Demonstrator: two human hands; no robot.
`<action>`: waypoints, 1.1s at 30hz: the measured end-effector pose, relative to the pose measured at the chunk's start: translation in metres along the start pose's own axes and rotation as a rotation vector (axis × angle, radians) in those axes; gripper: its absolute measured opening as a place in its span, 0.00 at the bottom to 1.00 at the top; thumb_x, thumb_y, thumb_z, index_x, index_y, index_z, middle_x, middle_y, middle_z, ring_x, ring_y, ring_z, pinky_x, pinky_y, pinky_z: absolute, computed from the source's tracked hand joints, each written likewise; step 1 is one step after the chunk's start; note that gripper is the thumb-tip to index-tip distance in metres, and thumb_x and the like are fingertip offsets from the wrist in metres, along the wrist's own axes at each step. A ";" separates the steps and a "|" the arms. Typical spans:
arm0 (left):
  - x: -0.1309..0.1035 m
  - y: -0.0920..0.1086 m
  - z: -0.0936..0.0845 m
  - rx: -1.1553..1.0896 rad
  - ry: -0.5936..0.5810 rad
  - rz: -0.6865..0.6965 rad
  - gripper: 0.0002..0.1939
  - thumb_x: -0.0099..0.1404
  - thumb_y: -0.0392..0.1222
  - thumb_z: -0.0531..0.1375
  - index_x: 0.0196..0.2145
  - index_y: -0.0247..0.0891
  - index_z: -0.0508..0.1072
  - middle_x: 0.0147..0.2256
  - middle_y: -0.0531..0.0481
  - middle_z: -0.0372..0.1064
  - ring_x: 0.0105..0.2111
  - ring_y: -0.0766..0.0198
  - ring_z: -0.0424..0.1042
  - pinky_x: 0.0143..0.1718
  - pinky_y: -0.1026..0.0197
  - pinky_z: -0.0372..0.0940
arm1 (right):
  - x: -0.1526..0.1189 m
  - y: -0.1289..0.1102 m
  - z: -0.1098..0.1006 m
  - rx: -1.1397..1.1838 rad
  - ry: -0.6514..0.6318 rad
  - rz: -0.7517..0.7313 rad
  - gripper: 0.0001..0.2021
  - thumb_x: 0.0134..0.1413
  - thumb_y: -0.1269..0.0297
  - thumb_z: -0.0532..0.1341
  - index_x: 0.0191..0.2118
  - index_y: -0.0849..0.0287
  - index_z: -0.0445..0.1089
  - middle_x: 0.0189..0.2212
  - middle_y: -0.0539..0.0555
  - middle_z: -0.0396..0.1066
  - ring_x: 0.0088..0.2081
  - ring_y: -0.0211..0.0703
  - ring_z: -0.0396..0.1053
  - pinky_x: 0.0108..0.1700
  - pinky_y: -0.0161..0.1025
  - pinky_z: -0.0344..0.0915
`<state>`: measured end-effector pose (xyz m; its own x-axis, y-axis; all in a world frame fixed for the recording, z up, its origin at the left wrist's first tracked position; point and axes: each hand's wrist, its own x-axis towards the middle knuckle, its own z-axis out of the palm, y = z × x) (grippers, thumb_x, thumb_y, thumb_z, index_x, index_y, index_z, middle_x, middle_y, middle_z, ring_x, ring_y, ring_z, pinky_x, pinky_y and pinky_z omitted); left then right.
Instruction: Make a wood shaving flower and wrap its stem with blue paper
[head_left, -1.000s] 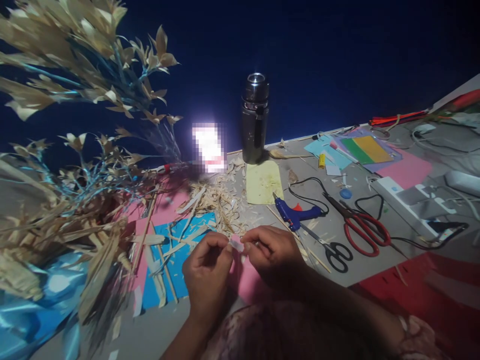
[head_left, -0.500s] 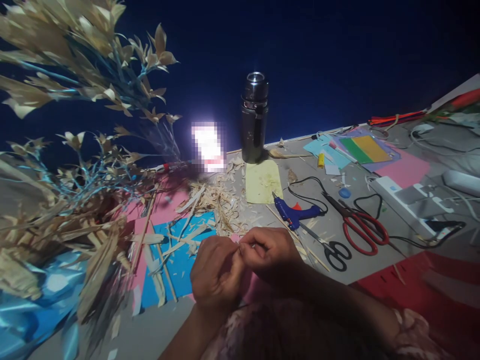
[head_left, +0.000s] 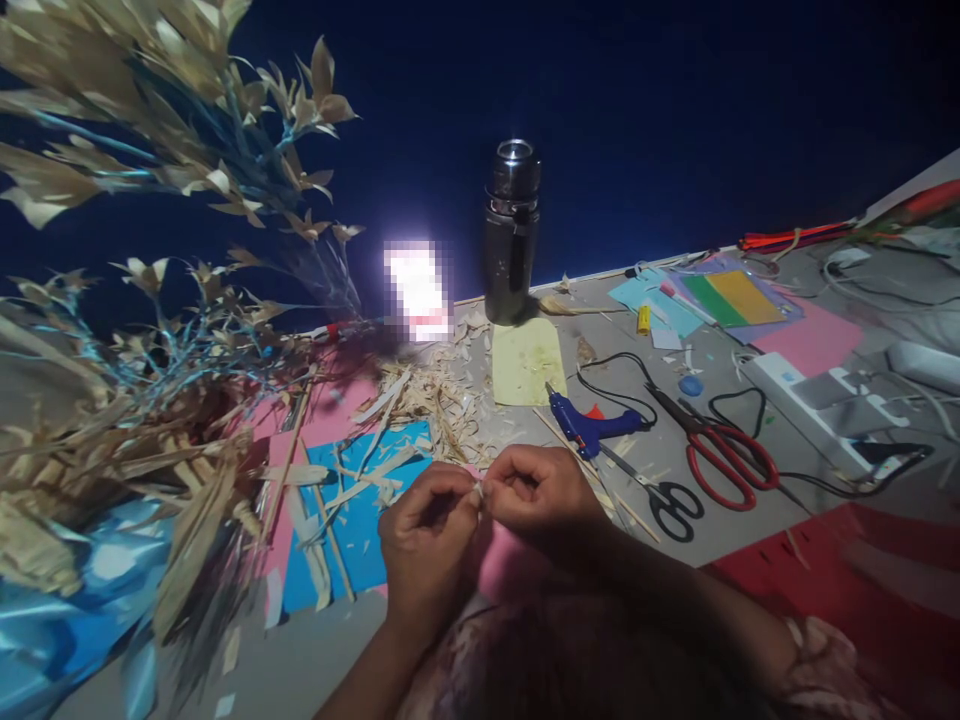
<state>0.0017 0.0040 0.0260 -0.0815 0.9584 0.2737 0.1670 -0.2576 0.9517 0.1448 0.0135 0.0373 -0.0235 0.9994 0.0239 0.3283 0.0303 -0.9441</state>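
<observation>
My left hand (head_left: 431, 545) and my right hand (head_left: 538, 495) meet fingertip to fingertip over a pink sheet (head_left: 506, 565). Both are closed in a pinch. Between them shows a tiny pale piece (head_left: 478, 489), too small to name and mostly covered by the fingers. Just beyond my right hand lie a blue glue gun (head_left: 589, 425) and small scissors with black handles (head_left: 667, 505). Left of my left hand, strips of dried husk (head_left: 322, 545) rest on a blue sheet (head_left: 367, 570).
A dark flask (head_left: 512, 240) stands behind a stained yellow sheet (head_left: 527, 365). Red-handled scissors (head_left: 731, 465) and a white power strip (head_left: 814, 410) with cords lie right. Husk scraps (head_left: 450, 400) are heaped mid-table. Branches with husk flowers (head_left: 247, 130) rise at the left.
The fingers of both hands have shifted and loosened slightly, so the pale piece between the fingertips now shows. The things on the table lie as before.
</observation>
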 end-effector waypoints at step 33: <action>-0.002 0.008 -0.011 -0.126 -0.070 -0.388 0.06 0.60 0.41 0.67 0.26 0.39 0.78 0.30 0.50 0.80 0.30 0.61 0.76 0.33 0.63 0.69 | 0.000 0.005 -0.002 -0.670 0.308 -0.747 0.17 0.57 0.76 0.57 0.18 0.56 0.61 0.16 0.48 0.63 0.22 0.39 0.61 0.29 0.40 0.52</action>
<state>-0.0077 -0.0012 0.0346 -0.0468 0.9923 -0.1143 0.0155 0.1152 0.9932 0.1480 0.0134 0.0335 -0.2249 0.6812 0.6966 0.7872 0.5484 -0.2821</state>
